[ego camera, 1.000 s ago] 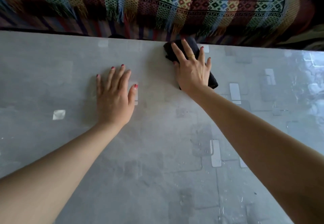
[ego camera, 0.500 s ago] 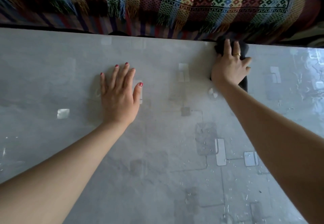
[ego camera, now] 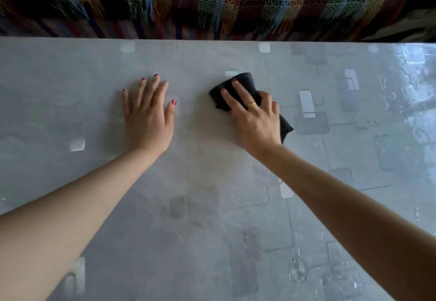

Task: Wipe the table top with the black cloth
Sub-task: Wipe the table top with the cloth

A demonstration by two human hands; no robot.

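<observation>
The black cloth is pressed flat on the grey surface by the right hand. The cloth lies under the palm and fingers. One end of it sticks out past the fingertips, toward the far edge of the surface. The other end peeks out on the right side of the hand, near the wrist. The grip of the right hand is loose and mostly flat: the fingers are laid out long over the cloth, a little spread, and the thumb side is curled over its right part. The cloth is held down more than squeezed. A gold ring is seen on one finger.

The left hand is laid flat on the bare surface, just to the left of the cloth, with a small gap between them. Its grip is wide open and nothing is held in it. The fingers are stretched out and point away from the person.

The surface is shiny on the right side, with pale squares printed on it. Behind its far edge, a striped blanket with fringes is seen.
</observation>
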